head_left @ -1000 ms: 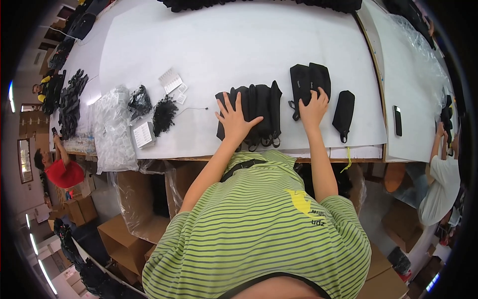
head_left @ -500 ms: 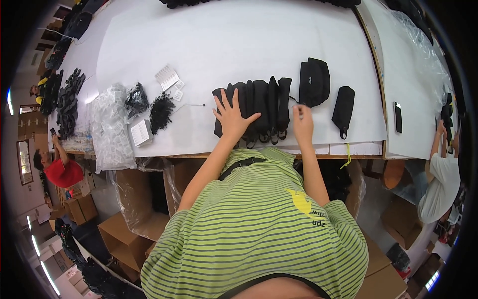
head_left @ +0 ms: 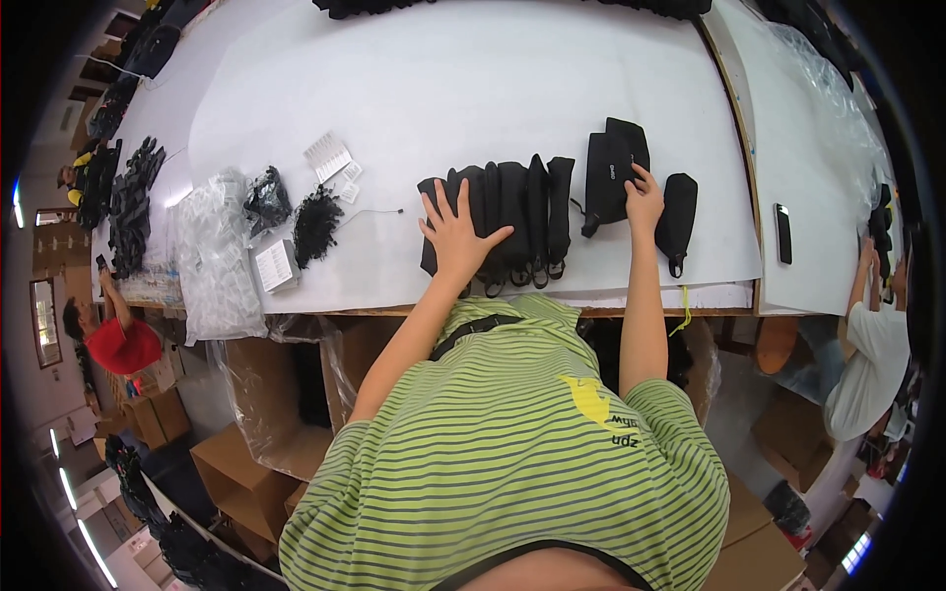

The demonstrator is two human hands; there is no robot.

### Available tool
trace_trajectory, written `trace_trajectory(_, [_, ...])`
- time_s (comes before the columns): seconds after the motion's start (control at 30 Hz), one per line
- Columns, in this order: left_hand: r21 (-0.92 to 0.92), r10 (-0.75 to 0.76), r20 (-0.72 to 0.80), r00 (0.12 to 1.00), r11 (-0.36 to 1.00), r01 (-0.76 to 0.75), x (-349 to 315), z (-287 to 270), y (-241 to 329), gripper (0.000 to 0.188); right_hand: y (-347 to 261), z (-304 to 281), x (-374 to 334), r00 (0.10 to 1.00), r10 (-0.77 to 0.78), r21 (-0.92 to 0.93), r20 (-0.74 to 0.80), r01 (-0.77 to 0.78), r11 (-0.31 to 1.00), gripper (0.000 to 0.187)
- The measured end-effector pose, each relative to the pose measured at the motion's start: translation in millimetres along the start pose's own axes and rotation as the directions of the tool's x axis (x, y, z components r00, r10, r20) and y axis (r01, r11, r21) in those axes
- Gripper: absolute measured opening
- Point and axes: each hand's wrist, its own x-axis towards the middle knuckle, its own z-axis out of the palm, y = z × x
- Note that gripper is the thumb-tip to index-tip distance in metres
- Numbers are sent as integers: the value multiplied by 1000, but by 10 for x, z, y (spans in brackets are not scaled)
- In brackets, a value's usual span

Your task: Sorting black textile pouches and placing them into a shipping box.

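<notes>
A row of folded black fabric pouches with small end loops stands packed side by side at the table's near edge. Across the left end of that row lies my left hand, fingers spread flat. To the row's right, my right hand pinches the right edge of a wider black pouch with a small pale mark and a cord at its lower left. Another slim black pouch with a loop lies just right of that hand.
Left on the white table are a clear plastic bag, a pile of black cords, a stack of printed cards and loose labels. A phone lies right. People work at both sides.
My right hand has moved right and up, from the wider pouch's lower left to its right edge, and grips it. The pouch has shifted slightly left and turned. My left hand stays put.
</notes>
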Motion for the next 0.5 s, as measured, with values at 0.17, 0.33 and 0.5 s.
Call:
trace_trajectory(0.17, [-5,-5,22,1000,1000,5,13,-37,-11,107,223,-9,-460,924,127,389,362,-273,880,38])
trace_trajectory(0.33, [-1,2,28,1000,1000,-2,12,-48,16,107,264,119,-743,965,-39,-100,260,67,993,34])
trace_trajectory(0.5, [3,4,23,1000,1000,-4,-3,-41,1,107,-213,-18,-550,946,73,-67,317,-54,996,48])
